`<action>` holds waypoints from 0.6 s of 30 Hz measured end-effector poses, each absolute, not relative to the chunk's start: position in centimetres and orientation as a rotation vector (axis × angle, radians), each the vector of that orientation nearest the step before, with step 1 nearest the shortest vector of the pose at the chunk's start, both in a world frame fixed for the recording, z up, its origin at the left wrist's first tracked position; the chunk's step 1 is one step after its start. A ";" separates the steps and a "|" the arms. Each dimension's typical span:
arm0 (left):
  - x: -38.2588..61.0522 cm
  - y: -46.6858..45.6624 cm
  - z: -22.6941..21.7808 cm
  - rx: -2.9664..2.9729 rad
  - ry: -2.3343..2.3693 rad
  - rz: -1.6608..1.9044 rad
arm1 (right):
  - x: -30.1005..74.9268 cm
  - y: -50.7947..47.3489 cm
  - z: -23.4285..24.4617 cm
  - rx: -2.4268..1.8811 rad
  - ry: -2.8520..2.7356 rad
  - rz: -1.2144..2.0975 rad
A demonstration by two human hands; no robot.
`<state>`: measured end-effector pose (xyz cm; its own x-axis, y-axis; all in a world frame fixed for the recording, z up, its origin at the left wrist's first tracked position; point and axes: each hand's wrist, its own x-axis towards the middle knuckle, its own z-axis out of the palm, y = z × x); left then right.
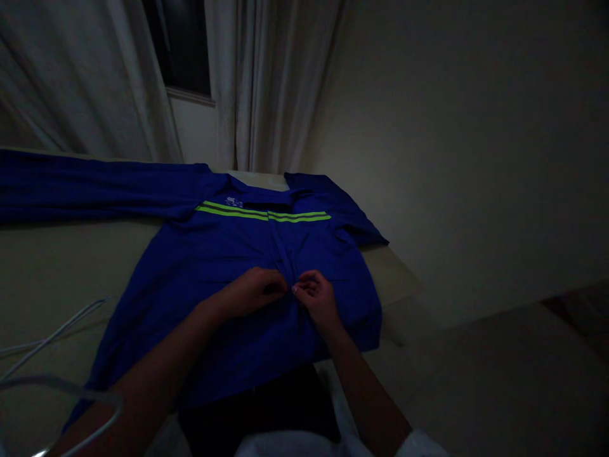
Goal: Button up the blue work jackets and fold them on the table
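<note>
A blue long-sleeved shirt (228, 254) with two lime-green chest stripes (261, 214) lies face up on a pale table (52, 273). Its left sleeve (85, 187) stretches far out to the left; the right sleeve (342, 209) is folded near the table's right edge. My left hand (254, 291) and my right hand (314, 297) meet at the shirt's front placket, low on the chest. Both have fingers curled and pinched on the fabric there. What exactly the fingertips grip is too dark to make out.
White cables (52, 336) loop across the table at the lower left. Pale curtains (266, 82) and a dark window (181, 44) stand behind the table. A bare wall (451, 158) is at the right, with floor (499, 381) beyond the table's right edge.
</note>
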<state>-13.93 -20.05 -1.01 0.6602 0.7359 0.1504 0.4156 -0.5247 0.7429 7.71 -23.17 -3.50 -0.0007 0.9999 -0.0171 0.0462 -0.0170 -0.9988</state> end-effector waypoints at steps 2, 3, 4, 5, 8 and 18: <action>-13.9 -20.1 -1.0 2.201 0.919 0.581 | 7.8 -23.2 -3.5 -1.213 -1.264 1.165; -13.9 -20.2 -1.0 2.207 0.932 0.572 | 7.9 -23.3 -3.4 -1.191 -1.279 1.146; -13.8 -20.2 -1.0 2.218 0.939 0.556 | 7.9 -23.4 -3.4 -1.172 -1.290 1.127; -13.8 -20.3 -1.0 2.237 0.939 0.533 | 8.0 -23.5 -3.4 -1.160 -1.300 1.111; -13.6 -20.4 -1.2 2.332 0.933 0.477 | 8.1 -23.7 -3.4 -1.153 -1.323 1.098; -13.9 -20.4 -1.1 2.216 0.883 0.608 | 7.3 -23.5 -3.5 -1.261 -1.403 1.005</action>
